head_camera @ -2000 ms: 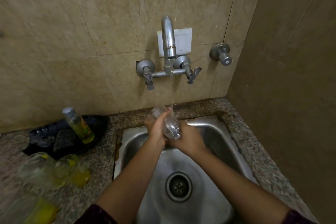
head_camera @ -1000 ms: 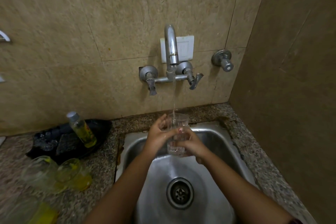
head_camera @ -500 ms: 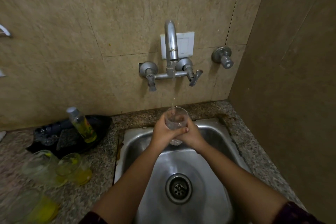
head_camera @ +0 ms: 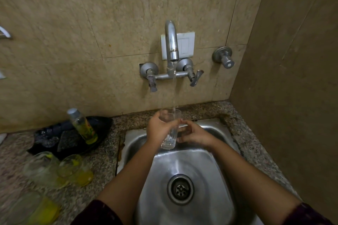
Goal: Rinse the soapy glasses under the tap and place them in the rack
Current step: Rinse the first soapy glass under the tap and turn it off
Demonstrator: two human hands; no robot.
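Clear ribbed glass, a tall tumbler [head_camera: 169, 129], stands upright in the air above the back edge of the stainless steel sink [head_camera: 139, 139], with its open mouth under the thin stream of water [head_camera: 173, 93] that falls from the curved chrome tap [head_camera: 171, 42] on the beige tiled wall [head_camera: 91, 23]. The left hand [head_camera: 158, 127] grasps the tumbler from the left, fingers curled round its upper half and thumb across the front. The right hand [head_camera: 194, 133] sits just beside the glass on the right, its fingers loosely bent with the tips at the glass's side; whether they press or pinch it cannot be told. Some water gathers in the bottom of the tumbler. Below the forearms, the round metal drain [head_camera: 180, 189] lies in the middle of the basin. On the speckled granite counter [head_camera: 104, 160] to the left of the sink, three more clear glasses streaked with yellow soap lie on their sides: two close together [head_camera: 44, 169] [head_camera: 75, 169] and one nearer the lower edge [head_camera: 27, 209], blurred. Behind them a black tray [head_camera: 103, 124] holds a slim clear bottle of yellow liquid with a grey cap [head_camera: 82, 126], leaning left. A white switch plate [head_camera: 187, 45] sits behind the tap, and a round chrome valve [head_camera: 223, 57] is fixed to the wall to its right.
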